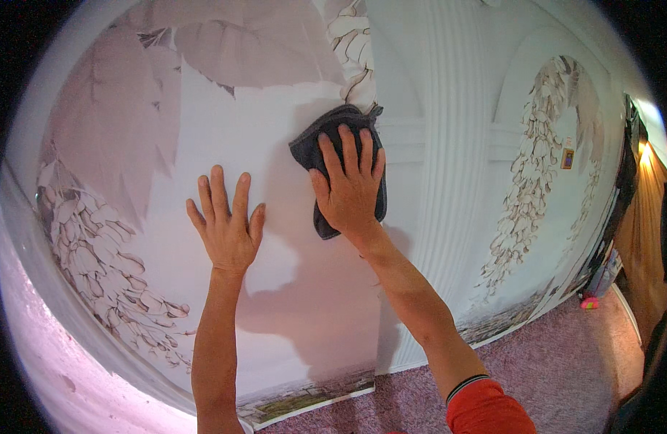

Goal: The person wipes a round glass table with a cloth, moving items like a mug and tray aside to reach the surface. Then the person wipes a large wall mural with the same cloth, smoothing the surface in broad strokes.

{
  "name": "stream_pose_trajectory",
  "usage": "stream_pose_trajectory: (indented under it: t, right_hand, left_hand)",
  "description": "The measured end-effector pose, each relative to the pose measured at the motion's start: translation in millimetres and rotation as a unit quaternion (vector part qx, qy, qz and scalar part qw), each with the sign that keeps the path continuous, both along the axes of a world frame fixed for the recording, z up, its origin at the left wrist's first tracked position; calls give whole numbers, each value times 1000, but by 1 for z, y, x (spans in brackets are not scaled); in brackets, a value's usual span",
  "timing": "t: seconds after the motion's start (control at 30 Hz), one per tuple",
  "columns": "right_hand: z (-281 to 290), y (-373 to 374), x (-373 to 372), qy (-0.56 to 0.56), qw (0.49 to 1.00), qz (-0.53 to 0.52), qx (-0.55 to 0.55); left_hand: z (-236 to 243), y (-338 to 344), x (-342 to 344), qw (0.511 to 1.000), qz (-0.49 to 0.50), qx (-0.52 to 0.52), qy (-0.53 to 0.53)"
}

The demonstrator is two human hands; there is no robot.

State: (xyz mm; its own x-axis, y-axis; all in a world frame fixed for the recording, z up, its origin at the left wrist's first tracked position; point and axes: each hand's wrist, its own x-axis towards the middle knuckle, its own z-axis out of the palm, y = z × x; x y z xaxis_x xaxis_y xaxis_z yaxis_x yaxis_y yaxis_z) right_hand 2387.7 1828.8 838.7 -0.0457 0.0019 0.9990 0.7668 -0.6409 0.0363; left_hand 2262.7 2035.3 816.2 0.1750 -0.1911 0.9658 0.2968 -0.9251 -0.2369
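The right hand (350, 192) is pressed flat, holding the dark cloth (309, 148) beneath it, just left of the printed column (455, 145) on the wall covering (239, 130)! Fingers long and slightly parted, pointing up, palm behind them: that spread probably shares the pressure across the fabric and stops it slipping down the upright surface. And over to the left hand (227, 228), farther left of the column and a touch lower than its partner, bare, nothing under it, fingers fanned wide. It seems to lie against the sheet, likely steadying the body or the material, though how hard it pushes I cannot tell.

Now the cloth itself: charcoal, nearly black, with a stitched border showing along its upper edge and a little nub poking out at the top corner nearest the column. It looks folded or doubled, soft and limp, its lower end hanging out below the palm.

And the covering! Pale, with big dusky-pink leaf shapes and brown-outlined petals well left of the column, more petal clusters to its right, and a vertical seam (377, 333) running between column and left hand, close beside the cloth.
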Motion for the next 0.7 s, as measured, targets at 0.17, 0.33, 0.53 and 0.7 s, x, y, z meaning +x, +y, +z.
stream_pose_trajectory:
  t: [0.17, 0.33, 0.53, 0.7]
  right_hand:
    - [-15, 4, -3, 18, 1000, 17, -7]
    - [-49, -1, 2, 20, 999, 3, -25]
    - [-19, 2, 1, 0, 1000, 13, -12]
    - [16, 3, 1, -11, 1000, 8, 7]
  left_hand:
    - [1, 4, -2, 1000, 4, 15, -13]
    - [1, 1, 0, 1000, -1, 4, -7]
    - [2, 1, -1, 1000, -6, 0, -5]
    - [1, 1, -2, 1000, -16, 0, -7]
